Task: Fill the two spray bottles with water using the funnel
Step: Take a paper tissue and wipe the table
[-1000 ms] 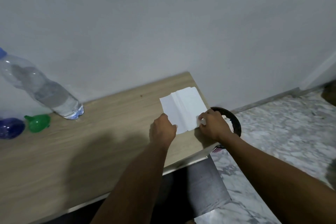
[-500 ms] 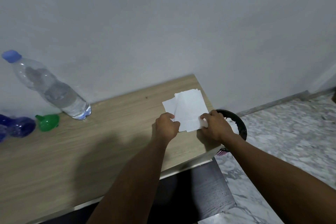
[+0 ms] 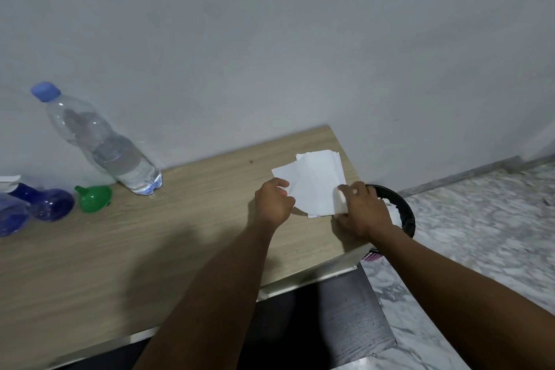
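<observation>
While both hands worked at the far right end of the wooden table (image 3: 186, 237), they had a white folded tissue (image 3: 315, 182) between them. The left hand (image 3: 274, 203) pinched the tissue's left edge with curled fingers, and the right hand (image 3: 360, 213) gripped its lower right corner, the paper lying mostly on the tabletop. Just past that table end, on the marble floor, stood a black bin (image 3: 405, 213) with white scraps in it.

Well apart from the hands, against the wall at the left, a clear water bottle (image 3: 102, 144) with a blue cap stood partly full. A green funnel (image 3: 93, 198) lay on its side near its base, and two blue spray bottles (image 3: 33, 209) sat at the left edge, partly cut off from sight.
</observation>
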Demonstrator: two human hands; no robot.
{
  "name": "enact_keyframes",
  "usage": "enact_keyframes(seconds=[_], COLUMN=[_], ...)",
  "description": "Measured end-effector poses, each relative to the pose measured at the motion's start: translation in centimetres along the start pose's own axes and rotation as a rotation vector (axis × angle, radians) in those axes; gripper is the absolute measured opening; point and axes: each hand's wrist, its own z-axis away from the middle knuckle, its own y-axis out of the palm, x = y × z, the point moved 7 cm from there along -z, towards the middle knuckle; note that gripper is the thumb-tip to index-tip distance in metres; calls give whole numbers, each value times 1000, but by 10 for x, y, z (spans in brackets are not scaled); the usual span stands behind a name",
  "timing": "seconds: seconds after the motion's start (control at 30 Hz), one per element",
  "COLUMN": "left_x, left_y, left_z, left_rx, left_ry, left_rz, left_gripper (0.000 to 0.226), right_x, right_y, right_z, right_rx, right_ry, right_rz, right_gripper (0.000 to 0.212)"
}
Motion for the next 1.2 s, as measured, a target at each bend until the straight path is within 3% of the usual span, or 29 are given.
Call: enact_keyframes(seconds=[0.07,0.13,0.4,0.63,0.73,0.8,0.9,1.13,1.2], left_x=[-3,-7,-14,-6,-6,-6,-8,-2,2], left_y=[1,2,-15,-22,-21,-23,-27,-24,-20], left_z=[0,1,3,4,4,3,0,-3,-1], left_rx=[3,5,-31,-25,-22,-32,-45,-16,0], left_ry=[12,21,87,121,122,123,136,130,136], left_rz=[11,14,-55,-107,-92,-78,-66,-111,-131], left_gripper=[39,39,38,36,36,37,37,38,37], right_x=[14,26,20,17,20,23,36,50,47], right_y=[-3,4,17,17,15,12,9,12,14], right_z=[1,1,-1,-10,-9,-6,-5,-10,-10], right_rx=[-70,-31,36,90,63,49,12,-11,-9], right_ry=[-138,-220,-141,-89,-66,-69,-163,-234,-221], right_rz=[79,39,-80,-34,-73,-107,2,57,28], right_gripper=[68,62,51,45,52,70,82,26,19])
